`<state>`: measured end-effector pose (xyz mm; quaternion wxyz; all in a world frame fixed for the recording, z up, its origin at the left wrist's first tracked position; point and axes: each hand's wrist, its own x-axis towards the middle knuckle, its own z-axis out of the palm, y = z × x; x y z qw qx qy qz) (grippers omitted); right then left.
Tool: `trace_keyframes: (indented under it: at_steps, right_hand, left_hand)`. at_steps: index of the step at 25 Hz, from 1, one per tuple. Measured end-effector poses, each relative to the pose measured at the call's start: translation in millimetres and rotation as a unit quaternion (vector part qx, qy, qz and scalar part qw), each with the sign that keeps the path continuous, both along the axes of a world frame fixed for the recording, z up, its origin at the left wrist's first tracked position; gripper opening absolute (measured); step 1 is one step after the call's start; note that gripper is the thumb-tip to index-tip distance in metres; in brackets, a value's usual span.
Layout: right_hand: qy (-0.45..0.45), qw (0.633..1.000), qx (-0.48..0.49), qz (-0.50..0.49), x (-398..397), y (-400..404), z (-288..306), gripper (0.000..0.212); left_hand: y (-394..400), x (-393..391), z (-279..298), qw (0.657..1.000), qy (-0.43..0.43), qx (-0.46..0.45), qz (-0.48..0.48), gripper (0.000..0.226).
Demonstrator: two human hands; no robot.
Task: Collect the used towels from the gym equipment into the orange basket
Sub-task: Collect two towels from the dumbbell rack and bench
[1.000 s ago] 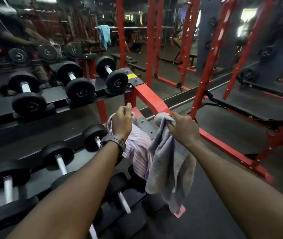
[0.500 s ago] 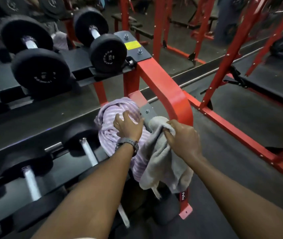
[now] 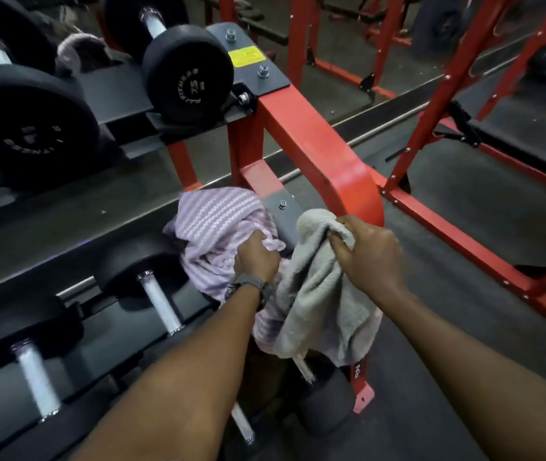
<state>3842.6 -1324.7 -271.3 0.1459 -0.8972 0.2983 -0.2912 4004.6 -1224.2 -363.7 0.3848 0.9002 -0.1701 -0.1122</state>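
Note:
A pink striped towel (image 3: 213,221) lies bunched on the right end of the dumbbell rack's middle shelf. My left hand (image 3: 256,257), with a watch on the wrist, grips a fold of it. A grey towel (image 3: 318,294) hangs down beside it, and my right hand (image 3: 369,252) holds its top edge in curled fingers. The two towels touch where they hang. No orange basket is in view.
The red and black dumbbell rack (image 3: 314,144) holds several black dumbbells (image 3: 186,73) on its shelves. A red power rack frame (image 3: 431,104) stands to the right on dark rubber floor (image 3: 464,344). A mirror runs behind the rack.
The view has tilted down and closer to the rack. My left hand has closed on the pink towel's fold. My right hand keeps holding the grey towel.

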Motion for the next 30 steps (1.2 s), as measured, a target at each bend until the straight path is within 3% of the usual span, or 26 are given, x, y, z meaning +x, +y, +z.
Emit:
trace_keyframes:
  at_steps: [6,10,15,18,25,30]
  right_hand:
    - [-0.065,0.997,0.020,-0.046,-44,-22,87,0.020]
    - [-0.122,0.988,-0.022,-0.088,-109,-32,185,0.018]
    - [-0.166,0.968,-0.100,-0.159,-217,0,299,0.023]
    - [-0.162,0.937,-0.173,-0.255,-304,48,350,0.025]
    - [-0.145,0.825,-0.277,-0.472,-495,206,416,0.026]
    - [-0.108,0.760,-0.278,-0.578,-612,336,436,0.026]
  left_hand:
    - [16,-7,132,0.988,-0.062,-0.142,-0.024,0.010]
    - [16,-51,266,0.949,-0.146,-0.248,-0.131,0.020]
    - [12,-143,406,0.862,-0.208,-0.326,-0.327,0.023]
    - [17,-213,461,0.793,-0.217,-0.385,-0.420,0.020]
    - [82,-417,531,0.670,-0.164,-0.476,-0.545,0.032]
    - [151,-579,542,0.593,-0.125,-0.470,-0.641,0.026]
